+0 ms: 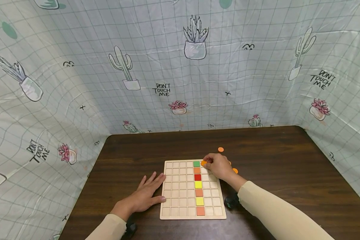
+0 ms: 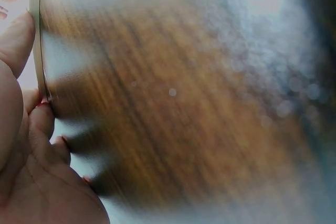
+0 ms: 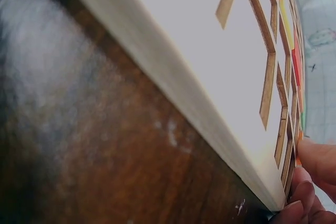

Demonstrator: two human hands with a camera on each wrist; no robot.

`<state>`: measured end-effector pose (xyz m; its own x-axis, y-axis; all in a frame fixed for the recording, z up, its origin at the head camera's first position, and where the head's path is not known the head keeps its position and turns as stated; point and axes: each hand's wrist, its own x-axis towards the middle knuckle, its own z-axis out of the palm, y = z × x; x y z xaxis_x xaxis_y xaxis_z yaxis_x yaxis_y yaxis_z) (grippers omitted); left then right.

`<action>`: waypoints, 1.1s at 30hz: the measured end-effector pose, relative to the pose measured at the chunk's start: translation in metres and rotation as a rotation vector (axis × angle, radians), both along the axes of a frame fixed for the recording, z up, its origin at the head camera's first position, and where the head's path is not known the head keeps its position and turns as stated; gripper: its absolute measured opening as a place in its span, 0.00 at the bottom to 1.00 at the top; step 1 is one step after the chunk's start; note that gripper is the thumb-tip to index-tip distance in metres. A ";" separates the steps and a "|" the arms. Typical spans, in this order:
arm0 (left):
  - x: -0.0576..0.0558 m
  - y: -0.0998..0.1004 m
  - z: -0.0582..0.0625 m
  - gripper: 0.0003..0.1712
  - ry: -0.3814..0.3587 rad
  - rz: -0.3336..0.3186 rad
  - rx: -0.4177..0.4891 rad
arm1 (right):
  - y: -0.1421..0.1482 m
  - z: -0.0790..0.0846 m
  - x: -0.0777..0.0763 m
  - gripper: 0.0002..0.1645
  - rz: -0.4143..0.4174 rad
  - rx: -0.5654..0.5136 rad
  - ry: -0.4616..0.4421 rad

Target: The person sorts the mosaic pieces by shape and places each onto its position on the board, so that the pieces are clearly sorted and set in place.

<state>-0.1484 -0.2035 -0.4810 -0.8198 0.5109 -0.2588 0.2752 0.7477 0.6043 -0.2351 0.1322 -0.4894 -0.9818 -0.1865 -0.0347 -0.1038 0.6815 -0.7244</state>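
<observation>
A pale wooden grid board (image 1: 183, 191) lies on the dark table, with one column filled by coloured square tiles, from a green tile (image 1: 196, 164) at the far end to an orange-pink one (image 1: 200, 211) nearest me. My right hand (image 1: 220, 166) pinches an orange disc (image 1: 203, 163) at the far row, just right of the green tile. In the right wrist view, finger and thumb meet at the board's far corner, where only a sliver of orange shows. Fingers spread, my left hand (image 1: 142, 196) lies along the board's left edge, thumb and fingertips touching it.
More orange lies beyond and right of the board: one disc (image 1: 220, 149) behind my right hand, another (image 1: 235, 170) beside it, and one partly hidden. A patterned curtain (image 1: 180, 73) encloses the back and sides of the wood-grain table (image 1: 132, 150).
</observation>
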 end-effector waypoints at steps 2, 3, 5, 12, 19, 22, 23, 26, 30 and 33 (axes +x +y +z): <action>0.000 0.000 0.000 0.49 -0.003 0.001 0.000 | 0.000 0.000 0.000 0.09 0.005 0.001 0.000; 0.000 0.000 0.000 0.49 -0.005 0.002 0.001 | 0.000 0.000 0.000 0.09 0.005 0.000 -0.003; 0.000 0.000 0.000 0.49 -0.005 0.003 0.001 | 0.000 -0.001 0.001 0.10 0.008 0.001 -0.006; 0.000 0.000 -0.002 0.49 0.002 0.002 0.000 | 0.001 0.000 0.000 0.11 -0.001 0.001 -0.015; 0.000 -0.001 -0.001 0.50 -0.004 0.007 0.010 | 0.002 -0.002 0.001 0.13 -0.020 -0.024 -0.021; 0.000 -0.001 -0.001 0.49 -0.003 0.006 0.009 | 0.003 -0.002 0.001 0.13 -0.030 -0.024 -0.021; 0.000 -0.001 -0.001 0.49 -0.003 0.005 0.008 | 0.003 -0.002 0.001 0.13 -0.031 -0.026 -0.021; 0.000 -0.001 0.000 0.49 -0.003 0.003 0.005 | 0.006 -0.003 0.002 0.14 -0.028 -0.028 -0.017; 0.000 -0.001 0.001 0.49 -0.003 0.002 0.004 | 0.011 -0.001 0.005 0.14 -0.014 -0.031 0.001; 0.000 -0.001 0.001 0.49 -0.002 0.002 0.003 | 0.017 0.001 0.007 0.14 -0.006 -0.028 0.020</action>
<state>-0.1484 -0.2042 -0.4800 -0.8204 0.5097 -0.2591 0.2724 0.7467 0.6068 -0.2279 0.1489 -0.4883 -0.9834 -0.1814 -0.0099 -0.1146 0.6615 -0.7411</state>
